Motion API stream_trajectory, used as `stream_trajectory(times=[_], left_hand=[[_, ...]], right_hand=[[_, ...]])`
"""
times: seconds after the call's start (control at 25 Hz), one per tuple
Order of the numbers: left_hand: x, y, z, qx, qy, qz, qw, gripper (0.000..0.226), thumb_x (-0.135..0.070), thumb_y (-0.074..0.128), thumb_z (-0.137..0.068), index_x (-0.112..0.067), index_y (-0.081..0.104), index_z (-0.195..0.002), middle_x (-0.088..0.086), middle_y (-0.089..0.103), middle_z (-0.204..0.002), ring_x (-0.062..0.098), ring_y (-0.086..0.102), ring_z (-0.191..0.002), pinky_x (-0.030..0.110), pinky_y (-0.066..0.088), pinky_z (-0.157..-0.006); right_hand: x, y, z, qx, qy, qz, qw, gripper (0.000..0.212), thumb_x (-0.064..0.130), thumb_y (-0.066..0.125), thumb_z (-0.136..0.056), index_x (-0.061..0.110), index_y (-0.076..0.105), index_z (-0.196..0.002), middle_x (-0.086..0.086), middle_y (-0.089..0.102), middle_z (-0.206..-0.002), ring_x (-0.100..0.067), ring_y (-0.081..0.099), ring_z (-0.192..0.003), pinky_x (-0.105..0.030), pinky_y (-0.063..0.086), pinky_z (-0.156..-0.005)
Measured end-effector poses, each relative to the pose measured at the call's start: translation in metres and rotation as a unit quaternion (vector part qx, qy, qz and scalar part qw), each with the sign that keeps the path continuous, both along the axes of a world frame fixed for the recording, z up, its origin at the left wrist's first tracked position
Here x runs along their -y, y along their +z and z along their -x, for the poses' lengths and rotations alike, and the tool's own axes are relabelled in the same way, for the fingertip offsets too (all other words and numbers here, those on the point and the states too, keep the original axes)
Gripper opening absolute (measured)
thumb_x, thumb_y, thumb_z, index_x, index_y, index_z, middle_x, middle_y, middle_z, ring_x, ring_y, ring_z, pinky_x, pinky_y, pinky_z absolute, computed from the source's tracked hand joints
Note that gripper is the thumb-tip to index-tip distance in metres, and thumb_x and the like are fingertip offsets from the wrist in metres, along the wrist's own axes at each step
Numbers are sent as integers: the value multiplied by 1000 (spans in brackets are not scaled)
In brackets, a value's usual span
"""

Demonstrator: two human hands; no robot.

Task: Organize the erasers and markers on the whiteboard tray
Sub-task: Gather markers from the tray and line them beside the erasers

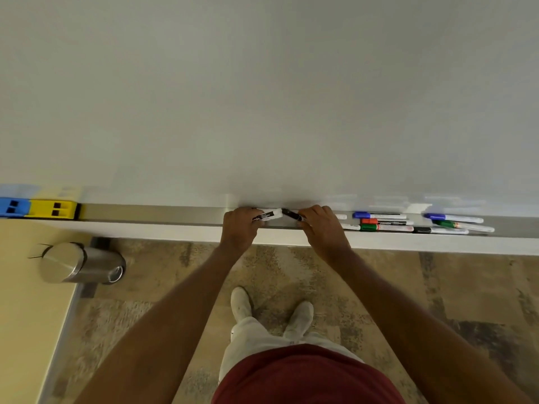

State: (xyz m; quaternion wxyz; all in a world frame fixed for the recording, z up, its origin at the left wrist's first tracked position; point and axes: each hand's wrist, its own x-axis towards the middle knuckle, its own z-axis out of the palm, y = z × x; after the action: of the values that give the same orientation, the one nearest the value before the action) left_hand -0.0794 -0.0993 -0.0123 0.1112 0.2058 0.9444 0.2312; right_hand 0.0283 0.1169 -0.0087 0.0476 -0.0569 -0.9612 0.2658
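Note:
A long metal tray [163, 213] runs under the whiteboard [262, 97]. My left hand [240, 228] grips the white barrel of a black marker [269, 215] over the tray's middle. My right hand [320, 228] pinches the marker's black cap end [291, 214]; whether the cap is on or off I cannot tell. Right of my hands lie several markers: a blue one [379, 215], a red one [386, 222], a green one [385, 228], and further right a black one [440, 230], another blue [453, 218] and another green [463, 225]. At the far left sit a blue eraser [13, 207] and a yellow eraser [54, 209].
A steel bin [81, 263] stands on the patterned carpet below the tray at the left, beside a pale yellow panel [26, 301]. My feet in white shoes [271, 310] are close to the wall. The tray between the erasers and my hands holds nothing.

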Motion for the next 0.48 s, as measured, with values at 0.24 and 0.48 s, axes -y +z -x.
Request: stream_trajectory(times=[0.24,0.48], left_hand=[[-4,48,-10,483,98,-267,828,29,-17,66,-95,-2,65,-120,14,73,-96,28,72,-80,33,59,-66],[-6,61,0,625,44,-210,750,31,-18,67,-94,-6,67,-122,15,74,-106,27,69,-94,39,60,-83]], right_hand=[[28,25,-14,-35,-13,135,990,27,14,56,-98,17,51,-125,1,51,-116,-10,54,-87,-25,54,-67],[29,30,-3,-60,92,-47,993,55,0,63,-82,21,59,-133,-4,53,-141,-22,47,-117,-29,45,-92]])
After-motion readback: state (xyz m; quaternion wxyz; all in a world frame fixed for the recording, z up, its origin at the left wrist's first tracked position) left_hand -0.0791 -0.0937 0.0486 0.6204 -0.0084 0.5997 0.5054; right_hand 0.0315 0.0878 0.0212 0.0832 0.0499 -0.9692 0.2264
